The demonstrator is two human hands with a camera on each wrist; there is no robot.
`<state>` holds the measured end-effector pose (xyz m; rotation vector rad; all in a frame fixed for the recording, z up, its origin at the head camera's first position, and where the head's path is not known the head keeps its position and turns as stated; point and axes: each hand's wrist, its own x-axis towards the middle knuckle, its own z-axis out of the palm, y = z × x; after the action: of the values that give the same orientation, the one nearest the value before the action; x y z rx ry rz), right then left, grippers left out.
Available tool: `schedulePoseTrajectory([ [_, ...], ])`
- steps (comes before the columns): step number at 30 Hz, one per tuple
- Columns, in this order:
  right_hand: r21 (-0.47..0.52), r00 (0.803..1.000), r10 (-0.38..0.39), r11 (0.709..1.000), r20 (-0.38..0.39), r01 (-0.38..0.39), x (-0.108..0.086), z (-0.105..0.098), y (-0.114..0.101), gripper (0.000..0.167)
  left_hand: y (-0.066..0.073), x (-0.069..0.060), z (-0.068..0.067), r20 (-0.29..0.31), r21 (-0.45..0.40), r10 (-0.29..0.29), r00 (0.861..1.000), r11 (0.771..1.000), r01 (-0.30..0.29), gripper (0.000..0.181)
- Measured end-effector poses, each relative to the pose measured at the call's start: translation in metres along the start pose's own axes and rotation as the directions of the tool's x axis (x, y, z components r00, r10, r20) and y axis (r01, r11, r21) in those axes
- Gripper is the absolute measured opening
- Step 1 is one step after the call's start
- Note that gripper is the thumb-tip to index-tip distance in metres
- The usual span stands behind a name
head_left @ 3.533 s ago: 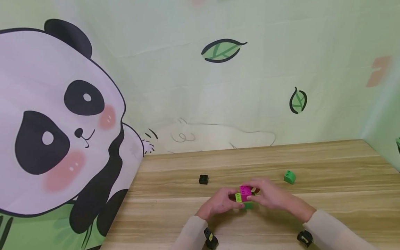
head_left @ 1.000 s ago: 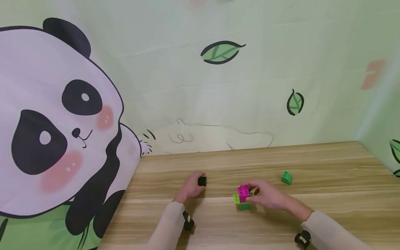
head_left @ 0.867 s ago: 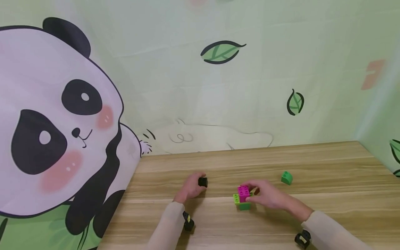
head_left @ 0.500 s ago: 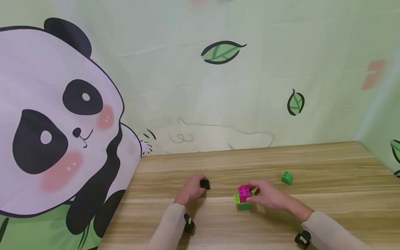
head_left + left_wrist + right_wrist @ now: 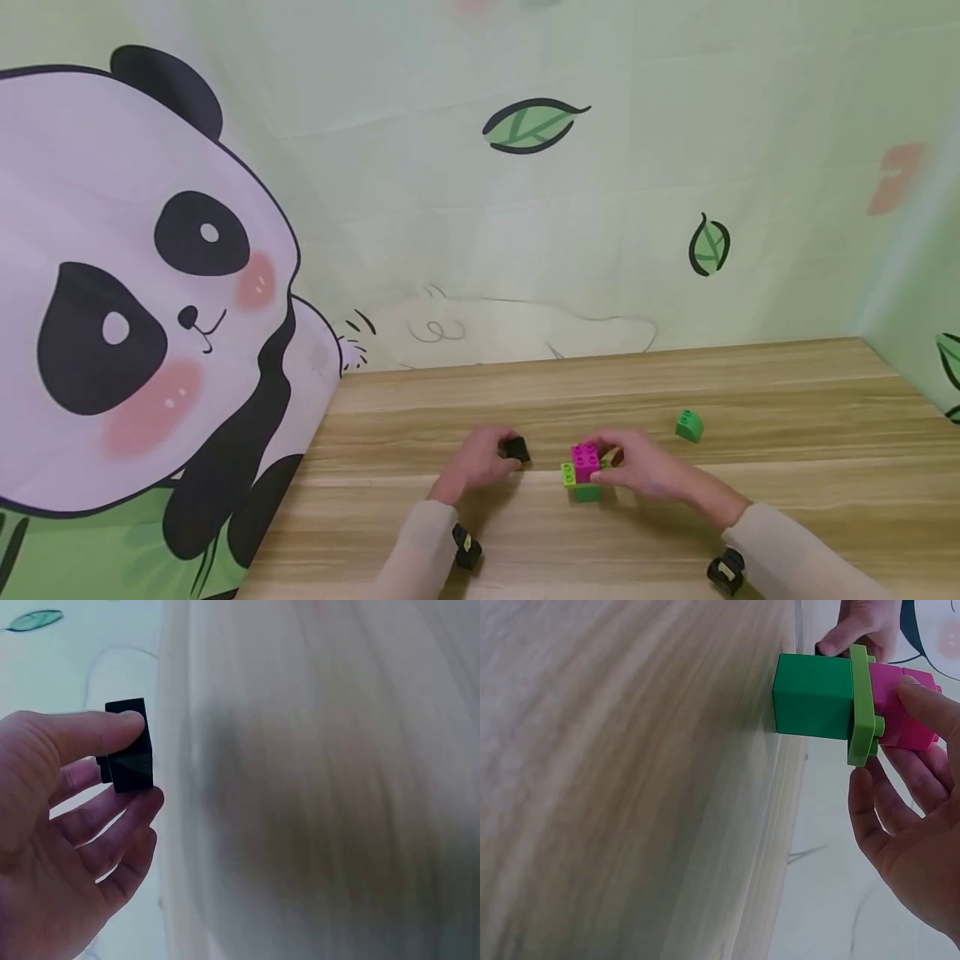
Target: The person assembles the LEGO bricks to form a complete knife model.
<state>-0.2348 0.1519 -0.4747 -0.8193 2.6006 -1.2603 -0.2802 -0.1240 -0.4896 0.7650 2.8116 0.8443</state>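
Observation:
My left hand [image 5: 482, 460] pinches a black block [image 5: 516, 449] between thumb and fingers, a short way left of a small stack. In the left wrist view the black block [image 5: 131, 761] is held against the thumb [image 5: 112, 733], clear of the wooden surface. My right hand [image 5: 645, 468] grips the stack's magenta part [image 5: 586, 462] from the right. Under the magenta is a lime-green plate [image 5: 567, 475], with a green block [image 5: 588, 493] at the bottom. The right wrist view shows the green block [image 5: 814, 696], the lime plate [image 5: 862, 709] and the magenta blocks [image 5: 900, 705] joined.
A loose green block with a curved side [image 5: 688, 426] lies on the wooden table [image 5: 600, 550], behind and to the right of the stack. Behind the table hangs a pale green backdrop [image 5: 420, 208] printed with a panda and leaves.
My left hand has left the stack, taken hold of the black block and moved it rightward, nearer the stack. My right hand has stayed on the magenta part.

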Motion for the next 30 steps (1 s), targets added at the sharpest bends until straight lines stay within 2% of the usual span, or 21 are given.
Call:
schedulePoseTrajectory([
  [7, 0.022, 1.000, 0.012, 1.000, 0.001, -0.012, 0.000, 0.000, 0.001, 0.041, 0.023, -0.001, 0.004, -0.058, -0.100, 0.066, 0.996, 0.992, -0.072, 0.028],
  [14, 0.055, 1.000, 0.001, 0.998, 0.008, -0.001, 0.001, -0.001, 0.003, 0.039, 0.045, -0.005, 0.004, -0.072, -0.233, 0.056, 0.996, 0.970, -0.072, 0.040],
  [20, 0.058, 1.000, 0.000, 0.998, 0.008, -0.001, 0.001, -0.001, 0.005, 0.037, 0.055, -0.007, 0.005, -0.103, -0.290, 0.034, 0.994, 0.955, -0.063, 0.045],
  [27, 0.063, 1.000, 0.010, 0.998, 0.010, -0.011, 0.000, -0.002, 0.006, 0.036, 0.063, -0.008, 0.008, -0.133, -0.316, 0.082, 0.988, 0.941, -0.121, 0.043],
  [30, 0.065, 1.000, 0.016, 0.998, 0.014, -0.017, 0.000, -0.002, 0.007, 0.035, 0.065, -0.008, 0.010, -0.152, -0.327, 0.086, 0.985, 0.936, -0.132, 0.040],
])
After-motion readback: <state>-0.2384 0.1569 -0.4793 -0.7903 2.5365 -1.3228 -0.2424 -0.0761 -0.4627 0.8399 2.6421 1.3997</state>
